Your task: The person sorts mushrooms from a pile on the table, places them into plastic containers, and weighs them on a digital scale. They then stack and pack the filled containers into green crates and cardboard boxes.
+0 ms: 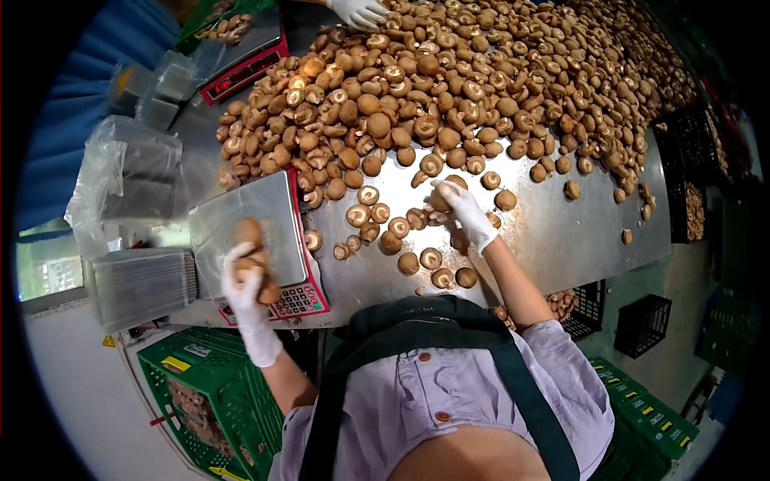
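My left hand [242, 301], in a white glove, is closed around several brown shiitake mushrooms [249, 234], blurred by motion, above the front part of a red digital scale's metal plate [220, 212]. Over the metal table my right hand [468, 212], also gloved, has its fingers around a shiitake mushroom [451, 186]. Loose shiitake [399, 227] lie to the left of that hand, some cap up and some gills up. Beyond both hands spreads a large heap of shiitake [417, 88]. The scale's keypad [297, 301] faces me.
Stacked clear plastic trays [144, 289] and a plastic bag [104, 176] stand left of the scale. Another person's gloved hand [358, 11] touches the heap's far edge near a second scale [249, 68]. Green crates [216, 361] and a black crate [644, 325] sit below table level.
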The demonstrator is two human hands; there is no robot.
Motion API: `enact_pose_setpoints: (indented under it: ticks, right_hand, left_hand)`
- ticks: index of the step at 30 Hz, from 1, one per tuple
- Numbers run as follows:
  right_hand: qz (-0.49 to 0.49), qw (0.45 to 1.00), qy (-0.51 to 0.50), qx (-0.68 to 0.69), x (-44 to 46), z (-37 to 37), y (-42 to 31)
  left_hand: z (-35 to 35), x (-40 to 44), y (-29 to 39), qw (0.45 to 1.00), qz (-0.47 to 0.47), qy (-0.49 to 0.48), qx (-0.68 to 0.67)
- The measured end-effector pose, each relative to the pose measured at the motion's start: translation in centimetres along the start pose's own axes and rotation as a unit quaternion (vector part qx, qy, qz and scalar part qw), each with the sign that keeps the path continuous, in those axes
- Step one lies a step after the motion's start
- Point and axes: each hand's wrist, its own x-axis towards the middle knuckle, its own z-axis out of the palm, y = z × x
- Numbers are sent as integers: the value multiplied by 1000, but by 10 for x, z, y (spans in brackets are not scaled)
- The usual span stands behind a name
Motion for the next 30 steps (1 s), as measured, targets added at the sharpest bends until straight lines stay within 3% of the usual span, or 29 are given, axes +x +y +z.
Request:
enact_pose_setpoints:
  ticks: [2,4,6,8,12,14,16,18,19,21,23,25,27,28,30]
  right_hand:
    - [85,992,-26,89,4,-17,10]
    - [104,981,-78,143,1,-24,12]
    - [118,963,-92,224,3,-27,18]
    - [99,970,-47,215,0,-25,18]
    - [66,966,-72,241,-11,-28,12]
    - [66,973,-26,221,-21,-33,7]
    - [46,991,17,126,-46,-45,-9]
    - [50,997,-25,45,-66,-87,-9]
    - [22,995,89,36,-89,-85,-24]
    - [51,982,156,-98,-123,-129,-19]
    - [80,950,252,-167,-161,-166,-15]
    - [142,906,321,-237,-202,-217,4]
    - [197,788,352,-465,-239,-248,17]
    - [244,771,356,-468,-251,-255,21]
    - [237,744,364,-507,-263,-266,32]
  left_hand:
    - [-19,13,8,970,120,82,196]
    - [-38,25,-7,912,187,111,349]
    - [-47,27,-19,859,99,57,500]
    - [-46,29,-28,867,55,44,493]
    - [-29,37,-28,882,93,69,456]
    - [-5,48,-27,896,147,163,386]
    - [30,58,-19,902,207,107,364]
    - [70,69,-21,917,202,30,343]
    - [91,74,-26,939,174,3,296]
    - [119,95,-44,910,166,-54,375]
    - [143,114,-72,860,191,-89,464]
    - [169,127,-80,823,141,-137,533]
    - [182,133,-106,804,180,-155,545]
    - [188,133,-113,782,193,-164,569]
    - [192,129,-127,833,217,-142,489]
